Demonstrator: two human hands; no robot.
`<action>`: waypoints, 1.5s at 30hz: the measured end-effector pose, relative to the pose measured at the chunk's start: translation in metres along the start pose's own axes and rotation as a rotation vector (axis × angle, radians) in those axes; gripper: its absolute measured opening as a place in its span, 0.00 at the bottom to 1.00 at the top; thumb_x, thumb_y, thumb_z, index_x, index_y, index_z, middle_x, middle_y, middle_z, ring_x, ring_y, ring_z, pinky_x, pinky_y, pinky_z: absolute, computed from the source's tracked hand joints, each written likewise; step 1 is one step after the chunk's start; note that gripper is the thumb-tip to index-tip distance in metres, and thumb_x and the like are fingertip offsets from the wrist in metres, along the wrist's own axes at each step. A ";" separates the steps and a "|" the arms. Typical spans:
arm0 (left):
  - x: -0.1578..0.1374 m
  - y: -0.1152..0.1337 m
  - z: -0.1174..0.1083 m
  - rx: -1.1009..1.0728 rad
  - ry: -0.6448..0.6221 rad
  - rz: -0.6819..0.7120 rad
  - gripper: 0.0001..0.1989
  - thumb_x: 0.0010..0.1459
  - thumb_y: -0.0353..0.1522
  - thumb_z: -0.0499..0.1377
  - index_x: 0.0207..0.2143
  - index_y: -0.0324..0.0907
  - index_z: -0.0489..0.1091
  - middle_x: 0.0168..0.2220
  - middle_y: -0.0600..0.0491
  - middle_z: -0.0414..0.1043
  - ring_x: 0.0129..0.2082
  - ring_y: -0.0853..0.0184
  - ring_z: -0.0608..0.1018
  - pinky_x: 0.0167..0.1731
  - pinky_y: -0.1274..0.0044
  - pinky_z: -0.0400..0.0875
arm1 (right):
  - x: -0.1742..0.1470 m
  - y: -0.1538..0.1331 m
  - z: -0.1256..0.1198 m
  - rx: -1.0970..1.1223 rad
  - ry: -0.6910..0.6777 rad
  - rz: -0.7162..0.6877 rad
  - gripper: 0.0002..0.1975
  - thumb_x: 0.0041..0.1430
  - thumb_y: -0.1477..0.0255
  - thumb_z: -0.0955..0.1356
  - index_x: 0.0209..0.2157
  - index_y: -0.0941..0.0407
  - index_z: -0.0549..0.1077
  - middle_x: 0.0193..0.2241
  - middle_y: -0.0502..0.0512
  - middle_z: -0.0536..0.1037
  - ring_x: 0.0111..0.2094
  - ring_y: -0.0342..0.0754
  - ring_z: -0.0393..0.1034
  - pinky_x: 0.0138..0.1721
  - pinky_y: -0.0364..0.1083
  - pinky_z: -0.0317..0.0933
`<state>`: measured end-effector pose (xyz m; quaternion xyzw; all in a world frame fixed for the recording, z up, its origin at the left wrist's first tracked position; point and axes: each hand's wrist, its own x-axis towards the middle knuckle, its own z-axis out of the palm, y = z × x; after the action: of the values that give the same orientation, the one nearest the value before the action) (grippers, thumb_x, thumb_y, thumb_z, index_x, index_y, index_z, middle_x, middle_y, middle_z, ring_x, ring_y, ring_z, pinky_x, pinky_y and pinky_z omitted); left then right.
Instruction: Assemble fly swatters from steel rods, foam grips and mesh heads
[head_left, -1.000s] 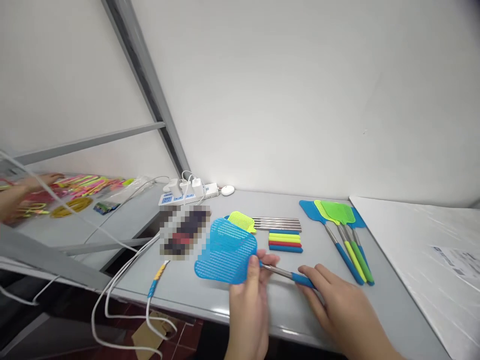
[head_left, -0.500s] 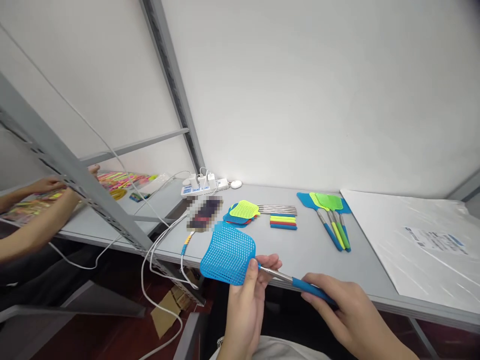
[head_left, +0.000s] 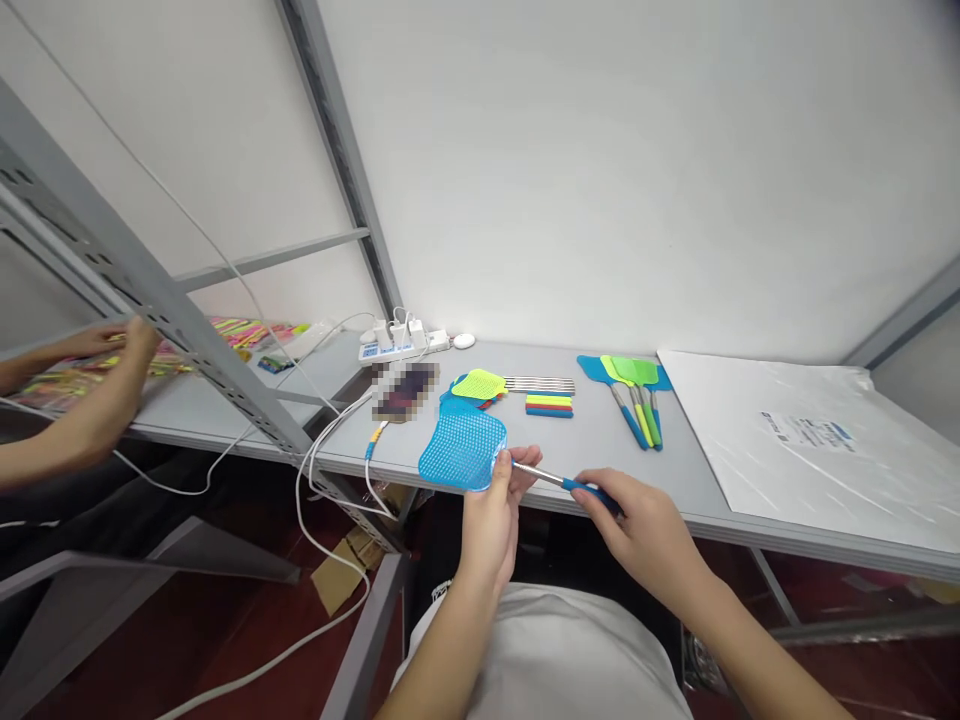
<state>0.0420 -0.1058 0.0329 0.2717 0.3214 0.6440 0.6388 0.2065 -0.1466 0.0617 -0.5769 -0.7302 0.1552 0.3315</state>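
A blue fly swatter with a perforated head, a metal rod and a blue grip is held in front of me, just over the table's front edge. My left hand pinches it where the head meets the rod, thumb on top. Around the blue grip at the other end, my right hand is closed. Beyond the head lie loose swatter heads, yellow-green on top, beside a row of metal rods and several coloured grips. Several whole swatters lie fanned out to the right.
A white wrapped package covers the table's right side. At the back left stands a power strip with chargers; white cables hang off the edge by a pixelated phone-like object. Past the metal frame, another person's arms work over colourful items.
My view has shifted, so the table sits higher in the picture and more of my lap shows. Both hands keep their hold on the swatter; the neighbour's arms have moved slightly.
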 end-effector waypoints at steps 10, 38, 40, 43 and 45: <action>-0.007 0.012 0.007 0.014 -0.171 0.067 0.11 0.56 0.39 0.64 0.35 0.40 0.74 0.37 0.51 0.78 0.45 0.58 0.80 0.50 0.65 0.69 | 0.003 0.002 -0.016 0.588 -0.437 0.344 0.27 0.63 0.48 0.57 0.31 0.57 0.71 0.15 0.41 0.51 0.17 0.40 0.43 0.20 0.42 0.44; 0.025 0.014 -0.035 -0.092 0.108 0.121 0.13 0.56 0.39 0.65 0.36 0.38 0.74 0.35 0.49 0.79 0.37 0.64 0.81 0.48 0.66 0.72 | -0.001 0.042 -0.031 0.003 -0.409 0.163 0.20 0.66 0.57 0.58 0.32 0.52 0.74 0.29 0.52 0.76 0.30 0.49 0.68 0.32 0.46 0.57; 0.020 0.007 -0.030 -0.082 0.044 0.068 0.13 0.57 0.39 0.63 0.38 0.38 0.74 0.38 0.48 0.79 0.38 0.63 0.81 0.49 0.66 0.71 | -0.001 0.036 -0.022 -0.100 -0.315 0.103 0.18 0.67 0.58 0.58 0.39 0.51 0.73 0.33 0.54 0.77 0.32 0.50 0.70 0.33 0.47 0.58; 0.010 -0.005 -0.021 -0.047 -0.081 -0.022 0.15 0.60 0.41 0.61 0.40 0.37 0.73 0.40 0.45 0.79 0.40 0.61 0.81 0.50 0.66 0.70 | -0.002 0.023 -0.008 -0.229 -0.217 0.028 0.15 0.69 0.61 0.57 0.43 0.50 0.71 0.36 0.52 0.77 0.33 0.49 0.71 0.32 0.46 0.57; 0.004 -0.010 -0.016 -0.007 -0.162 -0.066 0.16 0.61 0.42 0.58 0.39 0.37 0.73 0.41 0.43 0.78 0.41 0.59 0.81 0.50 0.65 0.70 | -0.002 0.016 0.000 -0.303 -0.151 -0.014 0.15 0.70 0.62 0.56 0.40 0.50 0.71 0.32 0.50 0.76 0.30 0.47 0.70 0.29 0.45 0.55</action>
<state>0.0363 -0.1028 0.0143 0.3099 0.2751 0.5995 0.6847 0.2185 -0.1435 0.0510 -0.6018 -0.7721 0.0838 0.1859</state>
